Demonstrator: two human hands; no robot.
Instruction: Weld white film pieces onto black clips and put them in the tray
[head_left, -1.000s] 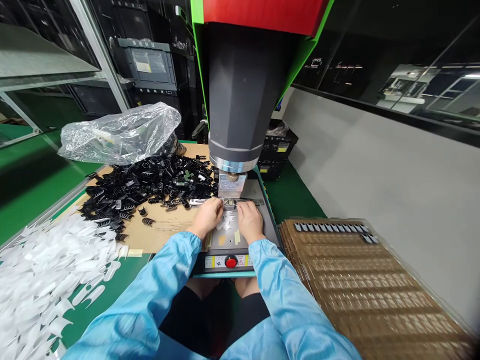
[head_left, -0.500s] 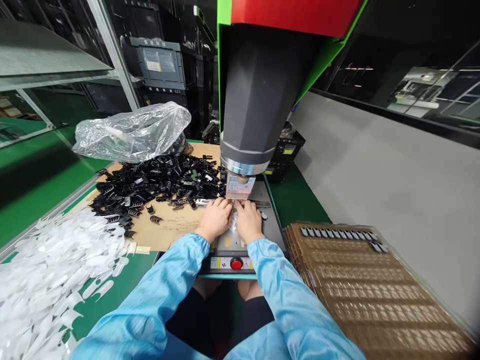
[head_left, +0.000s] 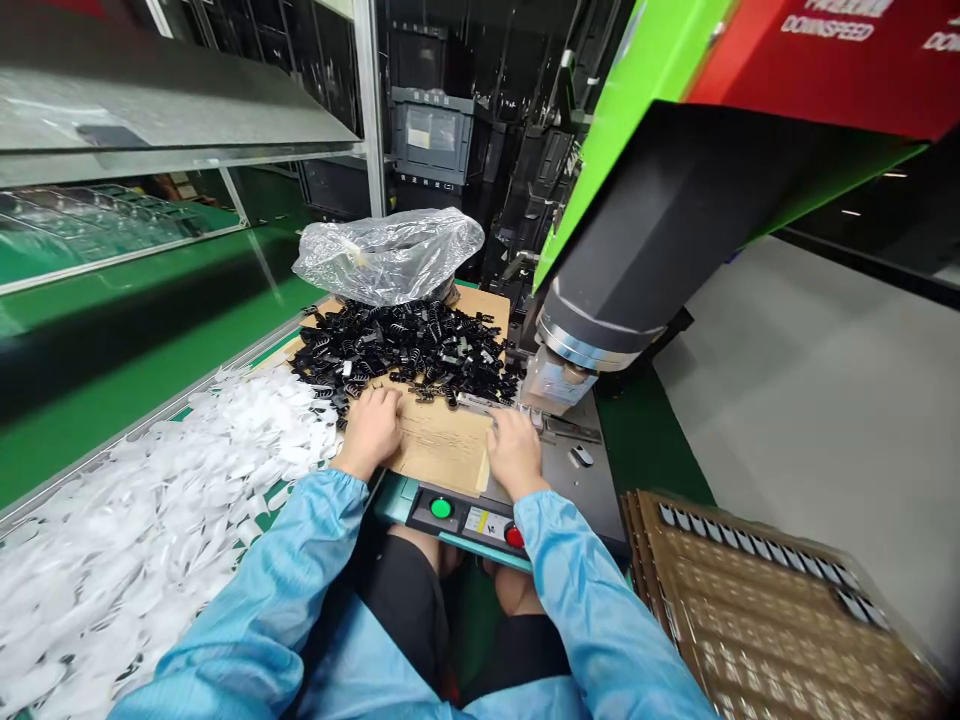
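Note:
My left hand (head_left: 370,428) is at the near edge of the pile of small black ribbed plastic parts (head_left: 405,345). Its fingers are curled down, and whatever is in them is hidden. My right hand (head_left: 514,450) rests by the left end of the metal fixture (head_left: 570,430), under the press head (head_left: 559,383). Those fingers are bent and close together; anything between them cannot be made out. One small part with a pale face (head_left: 580,456) lies on the grey machine plate, to the right of my right hand.
White curved plastic pieces (head_left: 150,520) cover the table at the left. Behind the black parts stands a clear plastic bag (head_left: 390,255). A green button (head_left: 441,508) and a red button (head_left: 514,537) are on the machine's front. Stacked brown trays (head_left: 750,600) stand at the right.
My left hand has left the fixture and moved left to the black pile. My right hand has drawn slightly away from under the press head. The view has turned left.

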